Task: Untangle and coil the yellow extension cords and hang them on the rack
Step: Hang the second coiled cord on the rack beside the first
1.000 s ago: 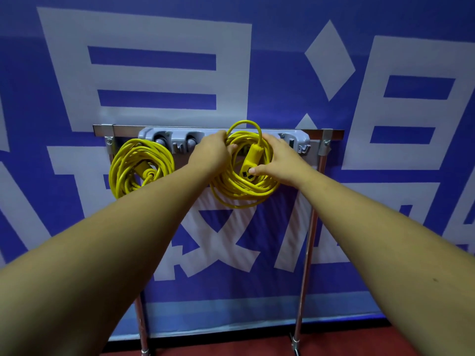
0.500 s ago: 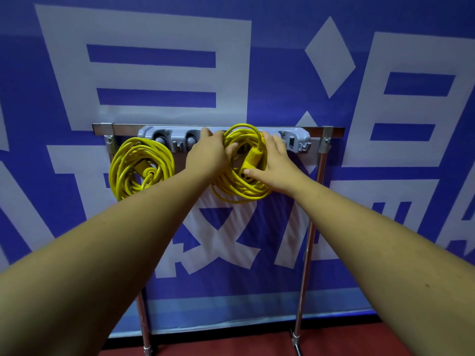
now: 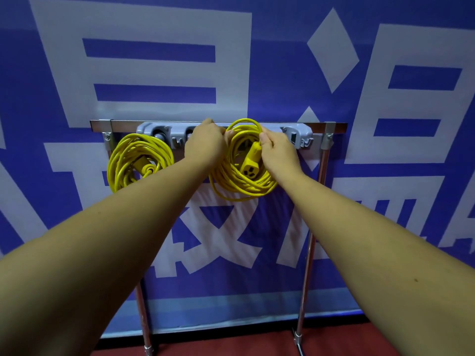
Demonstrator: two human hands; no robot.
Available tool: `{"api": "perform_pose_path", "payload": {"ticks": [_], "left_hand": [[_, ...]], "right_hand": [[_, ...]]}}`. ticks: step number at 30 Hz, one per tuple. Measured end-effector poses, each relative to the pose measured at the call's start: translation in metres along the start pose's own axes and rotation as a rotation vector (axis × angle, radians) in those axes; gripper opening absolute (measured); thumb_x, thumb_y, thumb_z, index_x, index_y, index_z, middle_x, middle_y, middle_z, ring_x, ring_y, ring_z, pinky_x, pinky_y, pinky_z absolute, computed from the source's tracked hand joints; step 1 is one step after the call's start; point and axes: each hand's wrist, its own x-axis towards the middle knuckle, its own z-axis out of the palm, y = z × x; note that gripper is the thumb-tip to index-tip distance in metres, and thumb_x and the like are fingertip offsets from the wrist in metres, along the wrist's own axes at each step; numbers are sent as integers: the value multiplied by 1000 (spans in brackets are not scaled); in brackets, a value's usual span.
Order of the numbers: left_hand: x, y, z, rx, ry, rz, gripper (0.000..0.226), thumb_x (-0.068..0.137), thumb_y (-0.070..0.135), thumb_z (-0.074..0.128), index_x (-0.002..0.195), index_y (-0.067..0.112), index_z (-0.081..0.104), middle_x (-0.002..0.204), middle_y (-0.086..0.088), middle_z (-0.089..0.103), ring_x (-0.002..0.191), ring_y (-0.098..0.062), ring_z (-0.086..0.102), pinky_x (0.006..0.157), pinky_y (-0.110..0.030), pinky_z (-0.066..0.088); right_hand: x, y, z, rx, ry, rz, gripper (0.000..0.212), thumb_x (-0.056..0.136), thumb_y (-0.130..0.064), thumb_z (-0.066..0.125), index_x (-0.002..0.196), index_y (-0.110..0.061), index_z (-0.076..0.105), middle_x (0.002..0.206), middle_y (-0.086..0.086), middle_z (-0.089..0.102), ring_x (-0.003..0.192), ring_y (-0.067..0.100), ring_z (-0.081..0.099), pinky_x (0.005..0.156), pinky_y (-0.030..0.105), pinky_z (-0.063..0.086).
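Both arms reach forward to the rack (image 3: 120,123), a metal bar on two thin legs that carries a grey holder (image 3: 164,129) with hooks. The left hand (image 3: 205,146) has its fingers curled round the left side of the held cord (image 3: 231,181), a yellow coil, high up and just in front of the holder. The right hand (image 3: 279,155) is at the right side of the same coil. Its thumb and first fingers pinch the neck of the socket end (image 3: 250,165), which hangs inside the loop with its holes toward the camera. The top loop reaches up to the bar; I cannot tell if it already sits on a hook. The hung cord (image 3: 128,158), also a yellow coil, hangs at the left end of the holder, apart from the hands. Behind the rack is a blue banner (image 3: 282,60) with big white characters, and below it a red floor (image 3: 231,348)
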Motion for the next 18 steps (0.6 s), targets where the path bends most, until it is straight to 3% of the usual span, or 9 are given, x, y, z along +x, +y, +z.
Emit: {"api": "perform_pose_path", "payload": {"ticks": [3,9,12,15,18], "left_hand": [[4,2,-1,-20,85,110,40,101,36,50,139,23,54,118,-17,62,114,-39,56,86,-45,45],[-2,7,-3,171,92,196,31,100,29,48,126,23,63,99,-15,55,98,-40,57,70,-41,42],[-4,7,-3,179,52,192,32,100,27,45,126,23,63,94,-12,48,98,-40,57,67,-38,38],[-6,8,-7,154,-8,182,35,103,29,43,134,25,58,99,-12,45,103,-39,54,72,-41,43],[-10,7,-11,62,-70,163,42,100,30,48,143,26,50,115,-17,47,112,-38,50,89,-48,48]], "right_hand": [[1,2,-4,3,45,26,43,96,-49,40,127,-32,63,117,0,69,108,26,62,90,45,53],[8,-1,-1,-140,107,45,33,97,-43,43,107,-29,71,98,2,71,92,28,64,73,38,54],[7,-3,-3,-180,89,58,32,99,-41,43,108,-28,71,100,7,70,93,32,63,75,39,53],[3,-6,-4,-165,47,68,32,97,-43,43,114,-34,68,106,8,69,98,34,63,80,42,54],[0,-12,-8,-147,24,54,37,95,-44,39,118,-34,67,114,8,65,107,35,59,88,47,52]]}}
